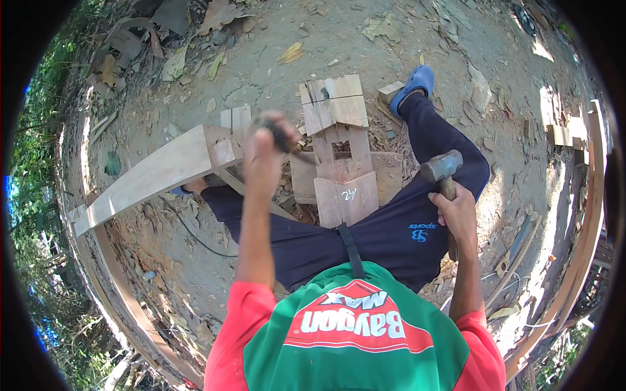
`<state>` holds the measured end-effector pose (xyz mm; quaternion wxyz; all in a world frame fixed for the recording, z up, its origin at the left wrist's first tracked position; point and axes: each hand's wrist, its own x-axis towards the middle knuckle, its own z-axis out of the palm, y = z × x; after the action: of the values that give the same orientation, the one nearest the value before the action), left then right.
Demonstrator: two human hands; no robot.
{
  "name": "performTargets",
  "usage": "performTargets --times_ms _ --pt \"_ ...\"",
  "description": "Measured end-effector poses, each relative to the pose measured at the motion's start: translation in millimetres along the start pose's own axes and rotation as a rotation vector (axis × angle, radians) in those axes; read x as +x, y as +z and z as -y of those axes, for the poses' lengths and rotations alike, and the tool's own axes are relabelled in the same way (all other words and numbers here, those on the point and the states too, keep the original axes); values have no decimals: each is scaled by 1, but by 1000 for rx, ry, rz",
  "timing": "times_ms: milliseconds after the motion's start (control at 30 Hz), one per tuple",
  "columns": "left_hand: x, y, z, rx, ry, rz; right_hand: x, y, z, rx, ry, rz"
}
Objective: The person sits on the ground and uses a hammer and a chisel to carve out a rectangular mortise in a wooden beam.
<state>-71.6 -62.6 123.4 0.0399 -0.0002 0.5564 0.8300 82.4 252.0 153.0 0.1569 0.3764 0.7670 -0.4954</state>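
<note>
My left hand [268, 140] is raised over the wood and closed around the dark handle of a chisel [303, 157]. Motion blurs the fingers, and only part of the narrow blade shows. In my right hand [458, 214], above my right thigh, is a hammer [441, 167] with a wooden handle, its metal head pointing up and away. Between my legs lies a wooden beam [345, 199] with a squared hole and chalk-like marks on its near end. Just left of my left hand, a long wooden plank [156, 173] stretches to the left.
A cross board [390, 176] sits under the beam. A small wood block [391, 91] is beside my right foot. Dry leaves [290, 53] and chips litter the dirt ground. Long timber [590, 189] runs along the right, with offcuts [566, 135] near it.
</note>
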Motion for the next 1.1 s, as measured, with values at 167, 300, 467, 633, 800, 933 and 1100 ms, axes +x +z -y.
performTargets --times_ms 167,300,467,633,800,933,1100 --pt "32 13 58 266 -14 259 -24 4 -1 -15 36 64" --pt "25 4 98 303 -209 429 -46 19 -9 50 115 159" --pt "8 -34 110 420 -164 596 -57 46 -6 89 191 347" --pt "-3 -65 99 444 -112 656 -65 81 23 -45 -76 512" --pt "-2 -55 95 460 -88 694 -44 106 49 -115 -449 612" --pt "-1 -47 99 451 -104 645 -23 111 68 -126 -532 674" --pt "-4 -37 96 483 -69 626 -6 108 70 -85 -588 704"
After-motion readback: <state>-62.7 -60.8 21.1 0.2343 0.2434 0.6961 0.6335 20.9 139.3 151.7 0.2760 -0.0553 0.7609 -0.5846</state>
